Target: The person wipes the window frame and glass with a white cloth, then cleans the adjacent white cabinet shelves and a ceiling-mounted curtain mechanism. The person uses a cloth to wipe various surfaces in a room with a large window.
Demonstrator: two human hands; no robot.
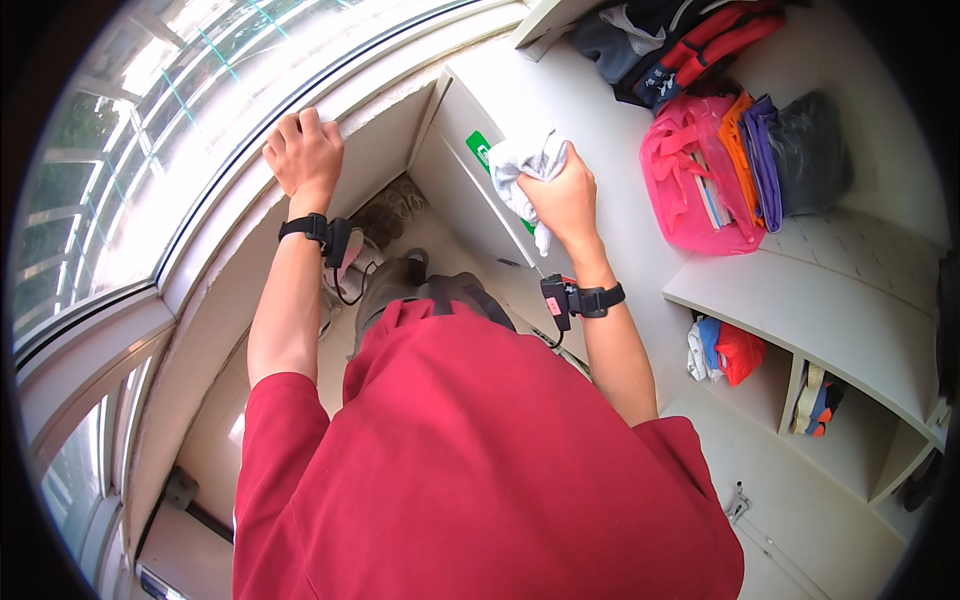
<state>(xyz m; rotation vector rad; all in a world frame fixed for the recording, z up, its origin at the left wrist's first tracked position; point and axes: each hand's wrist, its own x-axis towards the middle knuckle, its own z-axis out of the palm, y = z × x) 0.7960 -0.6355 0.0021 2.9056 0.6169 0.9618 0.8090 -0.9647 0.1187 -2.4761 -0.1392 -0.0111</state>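
A crumpled light grey-white cloth (517, 169) is gripped in my right hand (562, 195), over the white cabinet top beside a green sticker (478, 150) on a cabinet front. My left hand (306, 150) rests with curled fingers on the white window frame (247, 176); its palm side is hidden, and I see nothing held in it. Each wrist wears a black strap with a small black device.
On the right, a pink plastic bag (694, 187), a red and black backpack (697, 45) and folded bags stand on shelving (817, 300). Cubbies below hold cloths and shoes. Shoes (386, 214) lie on the floor by the wall. Window panes curve along the left.
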